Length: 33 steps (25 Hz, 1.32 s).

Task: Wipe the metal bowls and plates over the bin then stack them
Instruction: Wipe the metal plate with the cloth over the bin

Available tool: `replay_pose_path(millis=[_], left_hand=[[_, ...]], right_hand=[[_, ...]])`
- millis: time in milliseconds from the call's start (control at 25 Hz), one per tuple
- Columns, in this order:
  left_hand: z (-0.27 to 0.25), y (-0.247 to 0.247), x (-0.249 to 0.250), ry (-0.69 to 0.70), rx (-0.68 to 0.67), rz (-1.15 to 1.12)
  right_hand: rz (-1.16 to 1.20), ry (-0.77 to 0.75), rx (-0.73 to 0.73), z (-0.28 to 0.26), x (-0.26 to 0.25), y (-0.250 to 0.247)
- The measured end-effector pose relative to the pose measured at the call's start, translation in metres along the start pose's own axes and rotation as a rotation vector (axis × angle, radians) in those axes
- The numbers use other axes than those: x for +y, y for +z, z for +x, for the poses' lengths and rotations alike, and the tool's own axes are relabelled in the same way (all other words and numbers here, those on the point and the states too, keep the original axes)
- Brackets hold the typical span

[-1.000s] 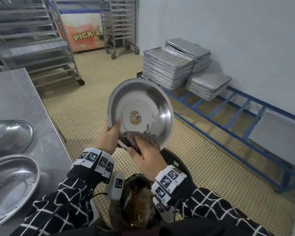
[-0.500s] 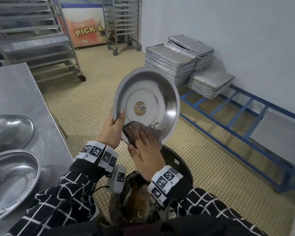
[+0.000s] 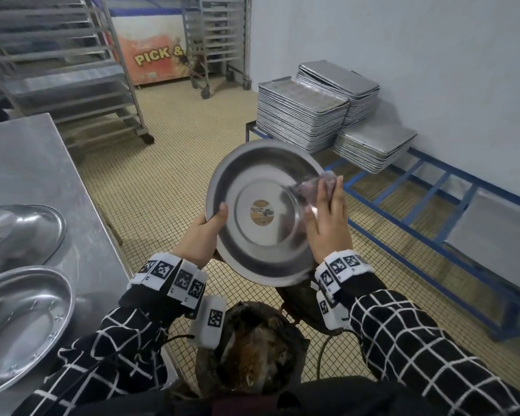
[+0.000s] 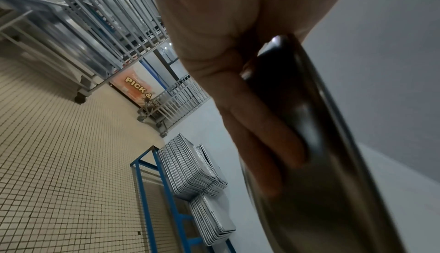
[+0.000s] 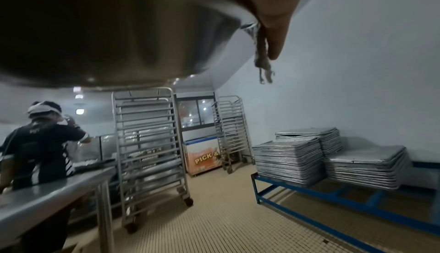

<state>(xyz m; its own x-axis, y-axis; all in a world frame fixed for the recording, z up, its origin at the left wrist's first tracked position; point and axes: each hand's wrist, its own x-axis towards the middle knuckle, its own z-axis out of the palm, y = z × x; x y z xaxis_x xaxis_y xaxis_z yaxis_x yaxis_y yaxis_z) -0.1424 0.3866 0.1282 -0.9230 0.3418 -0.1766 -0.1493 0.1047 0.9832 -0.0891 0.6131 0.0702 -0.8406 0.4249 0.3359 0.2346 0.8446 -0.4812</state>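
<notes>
A: Where's the bowl [image 3: 264, 211] right now?

B: Held up in front of the person, tilted so its inside faces them, lower edge above the bin [image 3: 252, 349] on the floor near their body. The left hand [image 3: 203, 235] grips the bowl's left rim: thumb hooked over the inside edge, fingers [image 4: 259, 140] pressed flat along the outside (the left wrist view shows them lying against the underside).

A: And the other hand?

B: The right hand [image 3: 327, 226] is at the bowl's right side, fingers fairly straight, pressing a greyish cloth [image 3: 312, 187] against the inner wall near the upper right rim. It's flattened on the cloth, not bunched round it; a frayed end of the cloth hangs past the rim in the right wrist view.

A: So what does the next stroke turn on?

B: My reading: the cloth sits at the right edge, so the unwiped stretch lies leftward and down across the base, past the round sticker [image 3: 262, 212]. The right hand is the one to sweep; the left only has to hold or turn the rim.

A: Stacking?

B: Not yet. Two other bowls, a near one [image 3: 21, 322] and a far one [image 3: 18, 232], lie on the counter [image 3: 27, 163] to the left, well apart from the hands.
</notes>
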Motion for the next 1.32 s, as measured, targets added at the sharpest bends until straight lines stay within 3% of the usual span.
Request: replay_pose_path(millis=[120, 240, 400, 720, 840, 1000, 1120, 1200, 1320], left_hand=[[0.005, -0.007, -0.006, -0.088, -0.058, -0.068], [0.011, -0.013, -0.019, -0.146, -0.058, -0.119], [0.011, -0.013, -0.031, -0.116, -0.072, -0.093], [0.0, 0.005, -0.034, 0.281, 0.142, 0.078], [-0.008, 0.017, -0.028, 0.266, 0.119, -0.009], [-0.003, 0.005, -0.025, 0.109, 0.155, -0.159], [0.006, -0.008, -0.03, 0.012, 0.215, -0.147], [0.009, -0.014, -0.032, -0.02, 0.209, -0.107], [0.007, -0.014, -0.027, 0.003, 0.136, -0.063]], right_hand=[[0.221, 0.017, 0.058, 0.006, 0.002, -0.019], [0.399, 0.126, 0.005, 0.003, 0.005, -0.032], [0.32, 0.35, -0.028, -0.004, 0.01, -0.03], [0.578, 0.609, 0.232, -0.013, -0.024, -0.009], [0.707, 0.581, 0.245, -0.016, -0.042, -0.007], [0.654, 0.521, -0.023, -0.021, -0.04, -0.008], [0.551, 0.465, -0.078, -0.03, -0.04, -0.01], [0.563, 0.32, -0.097, -0.036, -0.051, -0.01], [0.523, 0.002, -0.299, -0.05, -0.081, 0.006]])
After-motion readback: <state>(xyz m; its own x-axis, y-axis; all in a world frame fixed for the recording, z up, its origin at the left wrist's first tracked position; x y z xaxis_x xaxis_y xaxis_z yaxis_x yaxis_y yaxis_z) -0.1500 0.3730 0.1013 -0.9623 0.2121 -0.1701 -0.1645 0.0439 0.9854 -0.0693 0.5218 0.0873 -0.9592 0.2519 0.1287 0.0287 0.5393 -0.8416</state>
